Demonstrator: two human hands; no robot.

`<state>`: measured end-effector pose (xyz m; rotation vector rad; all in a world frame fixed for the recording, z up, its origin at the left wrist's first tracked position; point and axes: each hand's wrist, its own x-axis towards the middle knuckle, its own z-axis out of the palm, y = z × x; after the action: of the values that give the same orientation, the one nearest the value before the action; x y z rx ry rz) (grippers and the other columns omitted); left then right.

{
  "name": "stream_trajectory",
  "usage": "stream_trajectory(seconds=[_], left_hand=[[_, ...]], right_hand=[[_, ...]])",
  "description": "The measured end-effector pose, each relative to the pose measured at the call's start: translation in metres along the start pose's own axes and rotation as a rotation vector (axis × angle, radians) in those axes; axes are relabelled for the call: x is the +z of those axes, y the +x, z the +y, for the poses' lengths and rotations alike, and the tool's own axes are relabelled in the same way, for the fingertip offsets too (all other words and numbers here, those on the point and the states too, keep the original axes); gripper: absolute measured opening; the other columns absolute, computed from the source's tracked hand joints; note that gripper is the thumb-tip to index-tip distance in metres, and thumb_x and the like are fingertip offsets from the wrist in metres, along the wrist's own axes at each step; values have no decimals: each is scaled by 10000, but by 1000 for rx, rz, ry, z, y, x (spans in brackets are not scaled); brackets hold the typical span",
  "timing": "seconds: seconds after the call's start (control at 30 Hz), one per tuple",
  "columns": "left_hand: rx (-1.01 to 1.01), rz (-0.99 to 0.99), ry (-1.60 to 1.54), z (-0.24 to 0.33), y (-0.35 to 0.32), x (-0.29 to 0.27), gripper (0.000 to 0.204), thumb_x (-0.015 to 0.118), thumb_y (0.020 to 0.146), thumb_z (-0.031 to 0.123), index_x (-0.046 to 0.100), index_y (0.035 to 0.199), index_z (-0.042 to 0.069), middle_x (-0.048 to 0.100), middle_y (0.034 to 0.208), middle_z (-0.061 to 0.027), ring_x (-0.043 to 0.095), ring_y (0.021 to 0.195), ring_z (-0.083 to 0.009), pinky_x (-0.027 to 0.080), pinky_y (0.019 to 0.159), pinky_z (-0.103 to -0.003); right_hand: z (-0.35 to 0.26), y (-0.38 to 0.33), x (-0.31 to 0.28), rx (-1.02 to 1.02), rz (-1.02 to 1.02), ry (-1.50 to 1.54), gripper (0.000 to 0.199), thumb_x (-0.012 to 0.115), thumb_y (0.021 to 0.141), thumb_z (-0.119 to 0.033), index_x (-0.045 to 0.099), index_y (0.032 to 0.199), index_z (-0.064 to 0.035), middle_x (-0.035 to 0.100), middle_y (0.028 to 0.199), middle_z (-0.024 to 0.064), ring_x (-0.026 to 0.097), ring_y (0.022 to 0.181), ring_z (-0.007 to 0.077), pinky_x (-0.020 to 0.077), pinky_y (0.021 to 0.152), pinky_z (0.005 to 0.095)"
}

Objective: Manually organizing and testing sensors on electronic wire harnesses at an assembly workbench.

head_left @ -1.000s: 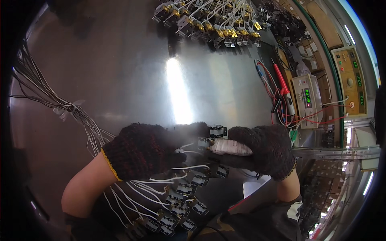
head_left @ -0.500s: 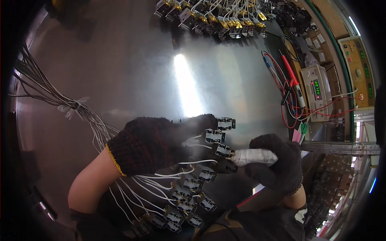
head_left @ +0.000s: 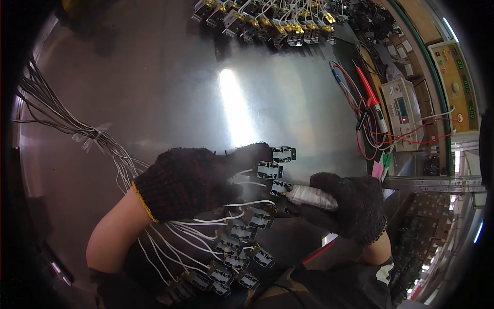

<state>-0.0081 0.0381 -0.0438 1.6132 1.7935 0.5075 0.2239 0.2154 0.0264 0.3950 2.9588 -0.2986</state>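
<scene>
My left hand (head_left: pixel 198 177), in a dark knitted glove with a yellow cuff edge, is closed on a small metal-and-black connector block (head_left: pixel 283 154) at its fingertips. Two more such blocks, the upper one (head_left: pixel 269 170) and the lower one (head_left: pixel 280 188), sit just below it, with white wires running back under the glove. My right hand (head_left: pixel 352 208), gloved too, grips a white tape-wrapped probe (head_left: pixel 313 198). Its tip meets the lower block; the exact contact point is too small to make out. Several more wired blocks (head_left: pixel 242 230) lie nearer my body.
Bundled grey-white wires (head_left: pixel 98 135) cross the metal table (head_left: pixel 144 92) at left. Several brass-and-metal blocks (head_left: pixel 278 26) lie at the far edge. On the right are a red test probe (head_left: pixel 366 85) with coiled leads, a white meter (head_left: pixel 402 112) and a yellowish instrument box (head_left: pixel 455 87).
My right hand and the taped probe have shifted slightly left and up, closer against the lower block. The white meter's green digits have gone dark. My left hand keeps its hold.
</scene>
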Motion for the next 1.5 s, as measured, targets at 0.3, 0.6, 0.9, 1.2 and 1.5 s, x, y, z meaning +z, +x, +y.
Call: stream_trajectory(seconds=[0.3,0.6,0.9,1.2,1.5], left_hand=[[-52,-68,22,-5,-1,0,781,727,924,309,374,1615,218,702,799,-197,697,693,-394,555,672,-486],[177,127,-29,-10,-2,-4,772,822,856,360,499,1523,145,645,1316,-162,706,1066,-389,583,888,-432],[193,82,186,53,-53,-29,666,822,776,354,628,1383,159,680,1259,-155,716,1046,-353,619,838,-465],[133,91,333,34,-49,12,613,755,848,201,589,1435,142,695,1278,-126,715,1063,-327,615,823,-437],[172,-4,404,14,-40,19,722,754,879,286,483,1532,137,724,1219,-98,742,840,-289,596,639,-385]], right_hand=[[16,-3,10,-179,51,-206,515,921,714,-449,733,1056,-113,708,689,65,708,588,241,524,538,344],[18,-60,42,196,183,694,443,848,756,-225,696,1092,20,757,845,80,748,777,183,572,690,336],[11,-45,43,358,94,732,379,809,809,-155,671,1125,1,756,884,101,754,825,189,582,729,345],[14,-37,32,243,74,528,415,867,743,-169,694,1093,-28,759,859,126,765,762,257,588,695,361],[30,-29,32,-64,138,63,550,946,657,-368,735,1065,-67,744,780,109,738,671,297,578,621,387]])
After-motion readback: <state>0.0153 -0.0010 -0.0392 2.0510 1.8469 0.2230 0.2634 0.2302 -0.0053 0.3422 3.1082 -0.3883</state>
